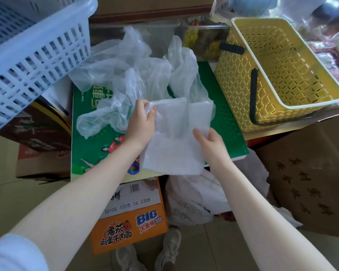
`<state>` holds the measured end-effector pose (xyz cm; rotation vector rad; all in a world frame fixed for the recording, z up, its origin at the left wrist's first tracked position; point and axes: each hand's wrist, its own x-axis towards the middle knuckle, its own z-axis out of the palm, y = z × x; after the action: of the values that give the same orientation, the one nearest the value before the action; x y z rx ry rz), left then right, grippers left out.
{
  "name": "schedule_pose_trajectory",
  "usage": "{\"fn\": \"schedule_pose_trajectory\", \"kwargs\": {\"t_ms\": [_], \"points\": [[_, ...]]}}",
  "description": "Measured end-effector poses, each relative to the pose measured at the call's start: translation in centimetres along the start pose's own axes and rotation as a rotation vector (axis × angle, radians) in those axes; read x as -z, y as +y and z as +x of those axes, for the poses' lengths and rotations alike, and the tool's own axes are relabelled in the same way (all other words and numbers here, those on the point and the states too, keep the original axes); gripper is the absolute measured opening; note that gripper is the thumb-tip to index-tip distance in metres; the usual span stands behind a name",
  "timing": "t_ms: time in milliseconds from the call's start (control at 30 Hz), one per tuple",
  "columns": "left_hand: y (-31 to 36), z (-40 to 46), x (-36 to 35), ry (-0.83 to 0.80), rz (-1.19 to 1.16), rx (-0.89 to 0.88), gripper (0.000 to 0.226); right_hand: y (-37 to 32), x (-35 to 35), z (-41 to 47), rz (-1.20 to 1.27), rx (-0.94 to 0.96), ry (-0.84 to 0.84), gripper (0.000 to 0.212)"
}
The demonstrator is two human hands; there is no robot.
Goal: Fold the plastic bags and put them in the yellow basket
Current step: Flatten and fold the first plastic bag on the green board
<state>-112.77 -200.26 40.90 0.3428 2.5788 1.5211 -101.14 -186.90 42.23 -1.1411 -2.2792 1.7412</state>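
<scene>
A green printed carton (225,122) on stacked cardboard boxes serves as the surface, above a tiled floor (6,202). The yellow basket (241,83) sits far right. Crumpled clear bags (125,75) lie far left. Both hands, left (142,122) and right (210,141), pinch a folded white plastic bag (176,145); its underside is hidden.

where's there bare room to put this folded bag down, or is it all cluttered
The yellow basket looks empty inside. There is also a bare strip of green box between the folded bag and the basket's side. The far and left parts of the box top are crowded with loose crumpled bags, hemmed in by the blue basket.
</scene>
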Motion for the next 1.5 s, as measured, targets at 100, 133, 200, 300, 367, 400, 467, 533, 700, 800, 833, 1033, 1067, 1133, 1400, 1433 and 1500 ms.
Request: {"fn": "schedule_pose_trajectory", "kwargs": {"t_ms": [100,133,200,300,367,400,467,533,700,800,833,1033,1067,1133,1400,1433,1500], "points": [[-0.2,-0.3,0.3,0.004,0.056,-0.127,0.037,-0.4,-0.6,0.6,0.063,0.016,0.041,0.026],[-0.5,-0.5,0.8,0.030,0.141,-0.218,0.045,-0.3,-0.6,0.6,0.100,0.024,0.032,0.024],[-1.0,-1.6,1.9,0.020,0.267,-0.427,0.050,0.1,-0.7,0.7,0.167,0.031,-0.043,0.021],[-1.3,-4.3,3.3,-0.238,0.314,-0.526,0.066,0.4,-1.5,1.6,0.063,0.003,-0.082,0.036],[-1.7,-5.8,3.4,-0.351,0.428,-0.539,0.067,0.2,-2.4,2.7,-0.078,-0.021,-0.057,0.036],[-2.0,-6.3,3.0,-0.414,0.506,-0.534,0.067,0.0,-2.8,3.2,-0.171,-0.027,-0.048,0.033],[-2.7,-6.7,2.0,-0.497,0.677,-0.523,0.067,-0.8,-3.5,3.8,-0.399,-0.015,-0.033,0.037],[-3.7,-6.8,1.3,-0.495,0.804,-0.524,0.064,-1.2,-4.1,4.0,-0.585,0.000,-0.030,0.042],[-5.8,-7.0,1.3,-0.446,0.841,-0.468,0.063,-1.0,-4.8,4.0,-0.862,-0.012,0.041,0.039],[-5.3,-6.5,1.4,-0.393,0.839,-0.498,0.053,-0.5,-5.0,3.7,-0.966,0.078,0.124,0.037],[-5.0,-6.1,1.4,-0.380,0.854,-0.507,0.050,-0.2,-5.1,3.6,-0.998,0.118,0.141,0.037],[-5.3,-4.7,0.9,-0.387,0.865,-0.503,0.069,-0.5,-5.5,3.6,-1.045,0.154,0.144,0.042],[-5.3,-4.8,1.0,-0.378,0.867,-0.471,0.078,-0.8,-5.5,3.5,-1.038,0.135,0.151,0.041],[-5.6,-4.8,1.0,-0.380,0.896,-0.397,0.091,-0.9,-5.3,2.4,-1.072,0.283,0.241,0.042],[-6.1,-4.7,1.6,-0.418,0.933,-0.420,0.088,4.4,-5.7,-0.7,-1.034,0.567,-0.107,0.072],[-6.3,-4.8,1.9,-0.415,0.935,-0.431,0.090,4.5,-5.5,-0.2,-1.066,0.544,-0.132,0.078],[-6.4,-5.0,2.3,-0.406,0.934,-0.447,0.095,4.3,-5.0,0.5,-1.132,0.509,-0.157,0.084]]}}
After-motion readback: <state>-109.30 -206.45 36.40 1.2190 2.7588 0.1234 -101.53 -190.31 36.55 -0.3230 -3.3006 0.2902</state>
